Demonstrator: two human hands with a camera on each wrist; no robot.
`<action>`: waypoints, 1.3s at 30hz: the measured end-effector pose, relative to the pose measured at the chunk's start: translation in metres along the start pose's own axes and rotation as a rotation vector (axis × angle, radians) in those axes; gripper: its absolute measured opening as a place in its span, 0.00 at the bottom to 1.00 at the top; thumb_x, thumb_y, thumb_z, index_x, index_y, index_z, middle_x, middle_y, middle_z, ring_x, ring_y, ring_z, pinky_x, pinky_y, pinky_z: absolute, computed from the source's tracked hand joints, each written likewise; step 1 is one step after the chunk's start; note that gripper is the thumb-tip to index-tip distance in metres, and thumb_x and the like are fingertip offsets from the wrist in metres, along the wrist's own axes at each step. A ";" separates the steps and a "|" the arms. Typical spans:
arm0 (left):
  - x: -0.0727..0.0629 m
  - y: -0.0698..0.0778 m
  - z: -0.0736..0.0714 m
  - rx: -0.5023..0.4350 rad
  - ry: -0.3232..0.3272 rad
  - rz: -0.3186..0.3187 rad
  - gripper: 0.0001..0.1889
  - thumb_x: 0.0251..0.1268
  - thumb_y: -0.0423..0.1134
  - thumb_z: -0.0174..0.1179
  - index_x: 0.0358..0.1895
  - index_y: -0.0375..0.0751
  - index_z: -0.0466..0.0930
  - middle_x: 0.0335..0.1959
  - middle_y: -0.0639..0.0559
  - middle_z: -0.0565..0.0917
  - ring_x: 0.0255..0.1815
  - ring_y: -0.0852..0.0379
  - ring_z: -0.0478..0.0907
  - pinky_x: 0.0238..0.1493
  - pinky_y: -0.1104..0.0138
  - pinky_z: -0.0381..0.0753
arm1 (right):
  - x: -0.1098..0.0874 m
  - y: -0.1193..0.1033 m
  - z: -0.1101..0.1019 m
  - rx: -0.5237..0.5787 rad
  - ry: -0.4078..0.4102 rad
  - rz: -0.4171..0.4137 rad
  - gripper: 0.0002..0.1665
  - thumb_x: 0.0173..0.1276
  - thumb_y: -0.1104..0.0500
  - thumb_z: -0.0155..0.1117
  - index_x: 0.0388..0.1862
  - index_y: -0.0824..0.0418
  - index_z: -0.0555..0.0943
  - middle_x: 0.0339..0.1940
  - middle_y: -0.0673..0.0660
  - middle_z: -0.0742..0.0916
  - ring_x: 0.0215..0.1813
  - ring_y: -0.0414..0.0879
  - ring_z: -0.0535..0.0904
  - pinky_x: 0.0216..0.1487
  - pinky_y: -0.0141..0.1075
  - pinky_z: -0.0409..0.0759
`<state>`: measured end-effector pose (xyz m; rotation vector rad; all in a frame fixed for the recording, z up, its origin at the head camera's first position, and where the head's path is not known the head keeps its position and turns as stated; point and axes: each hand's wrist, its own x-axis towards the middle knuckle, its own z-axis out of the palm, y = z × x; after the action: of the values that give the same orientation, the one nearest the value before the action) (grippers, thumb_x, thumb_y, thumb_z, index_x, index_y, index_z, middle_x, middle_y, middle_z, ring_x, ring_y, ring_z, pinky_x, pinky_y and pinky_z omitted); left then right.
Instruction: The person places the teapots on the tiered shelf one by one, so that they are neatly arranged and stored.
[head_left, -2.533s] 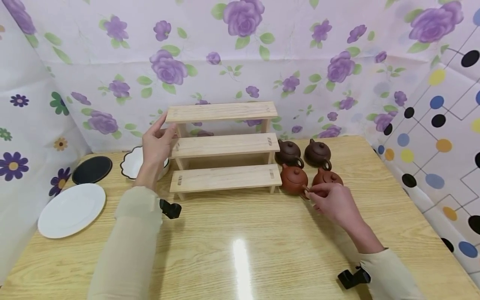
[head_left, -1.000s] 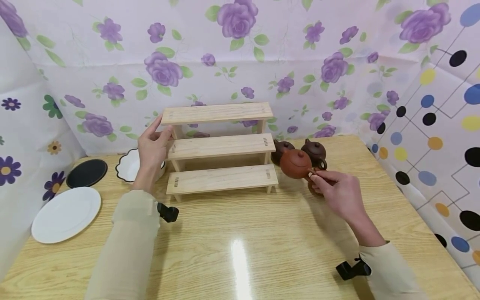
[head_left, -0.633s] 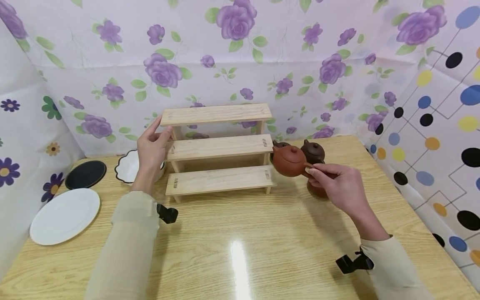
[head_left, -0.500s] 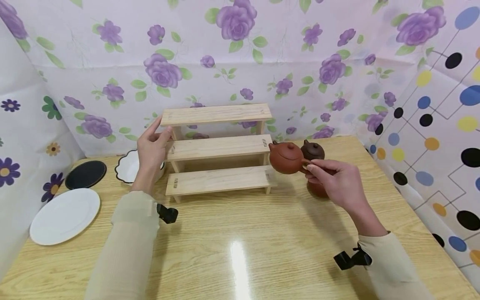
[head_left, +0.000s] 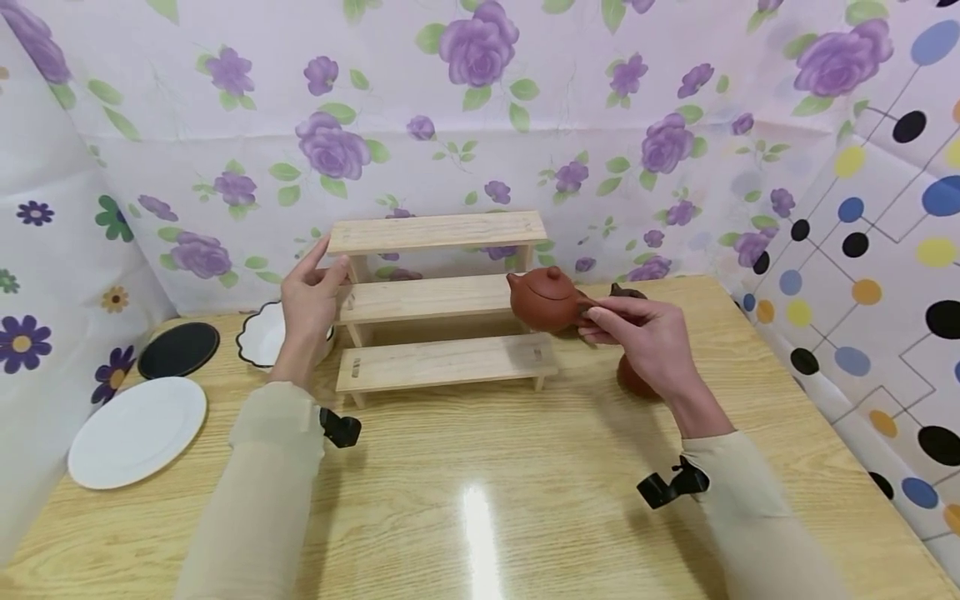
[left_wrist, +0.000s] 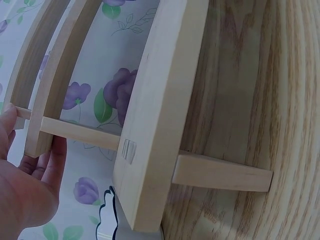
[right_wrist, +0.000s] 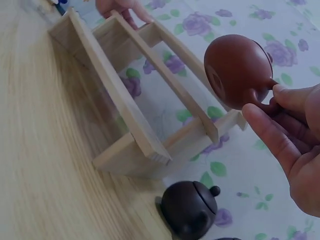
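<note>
A three-tier wooden rack point(head_left: 446, 362) stands against the back cloth. My left hand point(head_left: 309, 304) grips its left side near the top tier; the left wrist view shows the thumb point(left_wrist: 8, 120) and fingers around the frame. My right hand point(head_left: 648, 337) pinches the handle of a reddish-brown teapot point(head_left: 543, 300). This teapot is raised at the right end of the middle tier, its spout pointing left and its lid on. In the right wrist view its underside shows, and a dark brown teapot point(right_wrist: 187, 207) sits below, beside the rack.
A second reddish teapot point(head_left: 636, 379) is partly behind my right hand, with another dark teapot point(head_left: 626, 292) farther back. At left are a scalloped white bowl point(head_left: 261, 337), a black round dish point(head_left: 178, 350) and a white plate point(head_left: 138, 433). Patterned cloths enclose the table point(head_left: 420, 500).
My right hand took the reddish teapot's handle, lifted it off the table and carried it up and left to the middle tier's right end. My left hand stays on the rack.
</note>
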<state>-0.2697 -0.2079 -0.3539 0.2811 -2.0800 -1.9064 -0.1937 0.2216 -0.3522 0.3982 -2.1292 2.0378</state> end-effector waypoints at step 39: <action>0.002 -0.012 0.001 0.080 0.066 0.144 0.28 0.75 0.41 0.68 0.75 0.62 0.76 0.33 0.66 0.81 0.38 0.67 0.77 0.38 0.75 0.75 | 0.091 -0.031 0.093 0.116 -0.163 0.027 0.16 0.74 0.67 0.69 0.56 0.75 0.87 0.45 0.62 0.94 0.43 0.47 0.93 0.48 0.40 0.90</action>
<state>-0.2728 -0.2088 -0.3654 0.2032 -2.0770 -1.7115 -0.2652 0.1210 -0.3001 0.5737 -2.1209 2.2216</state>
